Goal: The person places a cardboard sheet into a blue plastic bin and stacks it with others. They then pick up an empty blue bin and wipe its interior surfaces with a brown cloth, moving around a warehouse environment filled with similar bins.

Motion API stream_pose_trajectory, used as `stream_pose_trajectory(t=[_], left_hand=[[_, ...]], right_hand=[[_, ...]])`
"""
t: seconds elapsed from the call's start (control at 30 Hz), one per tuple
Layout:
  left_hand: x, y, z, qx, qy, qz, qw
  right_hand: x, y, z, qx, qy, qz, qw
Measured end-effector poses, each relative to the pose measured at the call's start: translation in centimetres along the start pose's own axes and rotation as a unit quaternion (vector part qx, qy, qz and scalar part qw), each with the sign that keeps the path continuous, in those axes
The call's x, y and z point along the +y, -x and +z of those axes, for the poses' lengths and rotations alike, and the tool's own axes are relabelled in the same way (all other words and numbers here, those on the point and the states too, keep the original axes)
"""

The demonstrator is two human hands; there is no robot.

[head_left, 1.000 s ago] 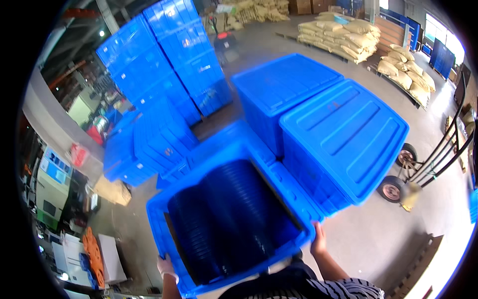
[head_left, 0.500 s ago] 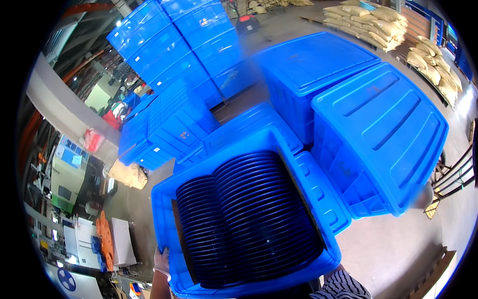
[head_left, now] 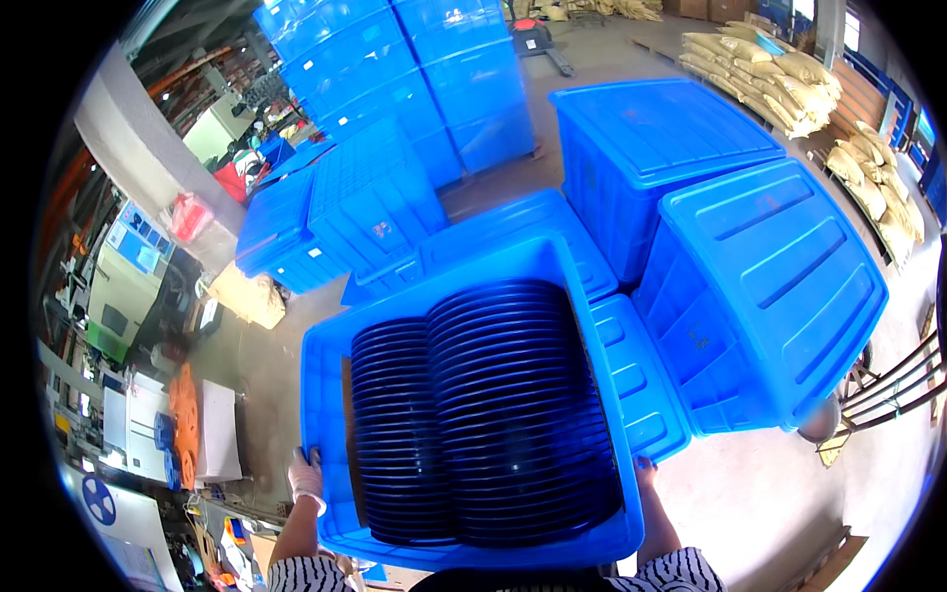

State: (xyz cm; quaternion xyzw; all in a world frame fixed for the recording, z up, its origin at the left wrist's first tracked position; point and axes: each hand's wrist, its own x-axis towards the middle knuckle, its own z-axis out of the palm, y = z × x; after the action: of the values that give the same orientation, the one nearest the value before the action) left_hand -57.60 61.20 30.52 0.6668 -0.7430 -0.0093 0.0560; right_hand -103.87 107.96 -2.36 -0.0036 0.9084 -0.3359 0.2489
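Observation:
A blue plastic bin (head_left: 330, 335) is right in front of me. Inside stand two side-by-side rows of thin, round, glossy black discs (head_left: 513, 414), packed on edge, with brown cardboard along the bin's inner side. My left hand (head_left: 307, 481), in a pale glove with dark fingertips, grips the bin's left wall near the close corner. On the opposite side my right hand (head_left: 645, 474) holds the right wall; its fingers are partly hidden by the bin. Both forearms have striped black-and-white sleeves. Under and behind the bin lie closed blue lids (head_left: 646, 380).
Large lidded blue bins stand at the right (head_left: 779, 286) and behind (head_left: 671, 128). A tall stack of blue bins (head_left: 434, 89) rises at the back left, with lower bins (head_left: 375, 207) before it. Sacks (head_left: 760, 74) are piled far right. A metal-framed cart (head_left: 878, 385) is nearby.
My view has shifted, and the bin of discs now sits squarer to me. My right hand has come into sight at the bin's right side; my left keeps its hold on the left wall.

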Motion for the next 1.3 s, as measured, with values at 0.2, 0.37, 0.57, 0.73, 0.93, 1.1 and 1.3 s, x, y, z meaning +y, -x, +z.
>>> stream_pose_trajectory(t=[0.2,0.37,0.57,0.73,0.93,1.1,1.3], left_hand=[[-2.4,-1.9,-0.2,-0.014,0.032,-0.01,0.999],[-3.4,-3.2,1.4,-0.028,0.067,-0.001,0.997],[-7.9,-5.3,2.6,-0.27,0.394,-0.11,0.871],[-15.4,-6.5,5.7,-0.289,0.338,-0.048,0.894],[-17.2,3.5,2.0,-0.225,0.364,-0.154,0.891],[-26.3,6.8,4.9,-0.236,0.435,-0.166,0.853],[-27.1,12.7,-0.5,-0.167,0.336,-0.183,0.909]], right_hand=[[-7.0,5.4,-3.2,0.015,0.136,-0.143,0.98],[-12.3,7.7,2.3,-0.135,0.1,-0.152,0.974],[-14.7,9.3,4.6,-0.175,0.128,-0.106,0.97],[-14.1,12.0,2.3,-0.179,0.113,-0.063,0.975],[-12.1,13.8,-2.5,-0.181,0.085,0.041,0.979],[-13.0,12.4,-4.6,-0.229,0.006,0.098,0.969],[-13.6,10.4,-7.3,-0.289,-0.086,0.13,0.945]])
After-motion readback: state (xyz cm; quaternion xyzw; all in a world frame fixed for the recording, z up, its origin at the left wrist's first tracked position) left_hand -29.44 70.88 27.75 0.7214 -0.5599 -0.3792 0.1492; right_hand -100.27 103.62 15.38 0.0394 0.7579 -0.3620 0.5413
